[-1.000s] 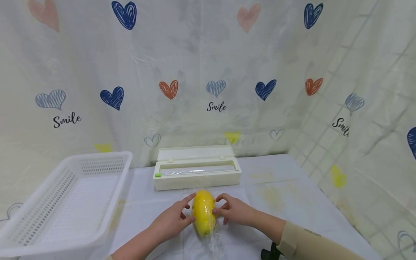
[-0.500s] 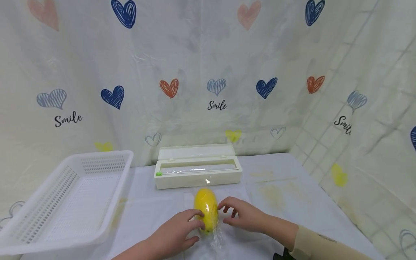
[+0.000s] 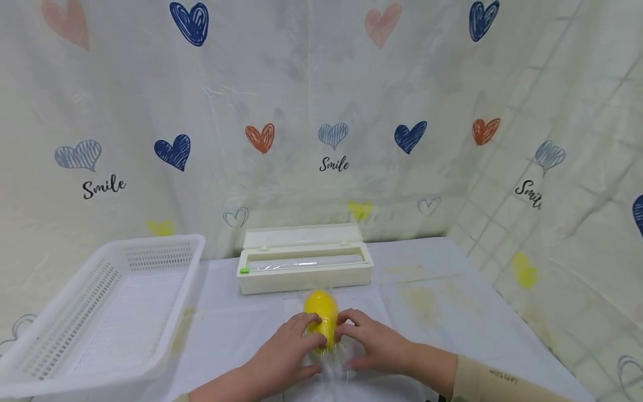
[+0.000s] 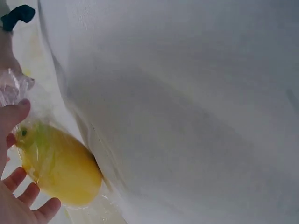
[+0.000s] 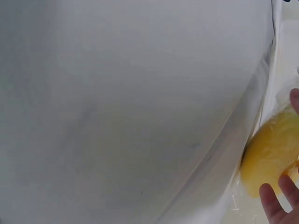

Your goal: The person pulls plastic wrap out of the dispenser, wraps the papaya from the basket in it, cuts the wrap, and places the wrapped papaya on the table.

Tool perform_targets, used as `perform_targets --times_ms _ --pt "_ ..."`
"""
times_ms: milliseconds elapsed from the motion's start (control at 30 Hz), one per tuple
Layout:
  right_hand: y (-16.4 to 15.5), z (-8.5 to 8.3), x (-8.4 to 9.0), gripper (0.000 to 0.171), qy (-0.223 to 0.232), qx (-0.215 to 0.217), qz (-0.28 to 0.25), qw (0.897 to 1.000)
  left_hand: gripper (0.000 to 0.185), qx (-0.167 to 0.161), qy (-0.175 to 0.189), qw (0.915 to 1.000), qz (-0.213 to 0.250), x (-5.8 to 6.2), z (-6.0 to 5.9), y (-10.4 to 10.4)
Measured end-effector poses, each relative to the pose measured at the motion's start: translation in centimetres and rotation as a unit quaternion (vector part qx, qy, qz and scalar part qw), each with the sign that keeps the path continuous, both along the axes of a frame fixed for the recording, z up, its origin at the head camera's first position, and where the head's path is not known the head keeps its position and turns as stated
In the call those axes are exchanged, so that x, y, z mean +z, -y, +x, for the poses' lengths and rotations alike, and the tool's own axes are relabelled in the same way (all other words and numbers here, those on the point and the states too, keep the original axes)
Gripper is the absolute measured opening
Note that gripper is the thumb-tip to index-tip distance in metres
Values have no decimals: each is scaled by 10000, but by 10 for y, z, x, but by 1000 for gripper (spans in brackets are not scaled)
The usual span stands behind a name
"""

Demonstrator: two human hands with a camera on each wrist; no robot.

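Note:
A yellow oval fruit [image 3: 321, 307], resembling a mango, lies in clear cling film [image 3: 332, 368] on the table. One end is greenish with a dark stem spot in the left wrist view. My left hand [image 3: 283, 354] bends its fingers against the fruit's left side, its thumb on the film at the near end. On the other side, my right hand [image 3: 379, 346] holds curved fingers against the film along the fruit's right side. In the right wrist view its fingertips [image 5: 268, 193] lie spread beside the fruit. Hands and glossy film partly hide the fruit's near end.
A white cling film box [image 3: 305, 279], lid raised and a roll inside, stands just beyond the fruit. To the left is a white perforated basket [image 3: 188, 296]. A patterned curtain [image 3: 286, 190] hangs behind the white-covered table [image 3: 427, 268].
Both hands have slid toward the fruit's near end, and their fingers have closed in on the film there. The fruit has shifted slightly to the right. Box and basket stay put.

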State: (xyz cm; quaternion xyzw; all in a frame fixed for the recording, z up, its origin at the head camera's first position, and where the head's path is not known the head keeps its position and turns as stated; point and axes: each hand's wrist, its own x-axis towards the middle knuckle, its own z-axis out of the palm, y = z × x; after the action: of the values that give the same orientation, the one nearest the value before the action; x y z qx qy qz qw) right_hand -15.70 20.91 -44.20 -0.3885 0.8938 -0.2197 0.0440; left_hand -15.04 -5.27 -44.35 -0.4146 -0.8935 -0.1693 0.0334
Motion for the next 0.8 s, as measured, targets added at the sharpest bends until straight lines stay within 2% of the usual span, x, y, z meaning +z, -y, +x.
perform_targets --times_ms 100,267,367,467,533,600,667,800 --pt "4 2 1 34 103 -165 -6 9998 25 44 37 9999 99 2 1 -2" --pt "6 4 -1 15 -511 -19 -219 9985 6 -48 -215 9990 395 2 2 -1" --pt "8 3 1 9 -611 39 -455 9971 6 22 -37 9988 478 2 2 0" --pt "11 1 6 8 148 -245 -687 9972 11 202 583 9969 489 4 0 1" --pt "13 -1 9 10 752 -543 -813 9924 12 276 969 9934 541 6 -1 2" --pt "15 -2 12 13 1100 -766 -820 9876 11 291 1251 9897 633 7 -3 4" --pt "18 -3 15 15 1192 -861 -765 9862 14 281 1357 9879 697 8 -3 6" --pt "22 -3 20 13 1193 -927 -613 9866 32 257 1000 9925 647 8 -3 9"
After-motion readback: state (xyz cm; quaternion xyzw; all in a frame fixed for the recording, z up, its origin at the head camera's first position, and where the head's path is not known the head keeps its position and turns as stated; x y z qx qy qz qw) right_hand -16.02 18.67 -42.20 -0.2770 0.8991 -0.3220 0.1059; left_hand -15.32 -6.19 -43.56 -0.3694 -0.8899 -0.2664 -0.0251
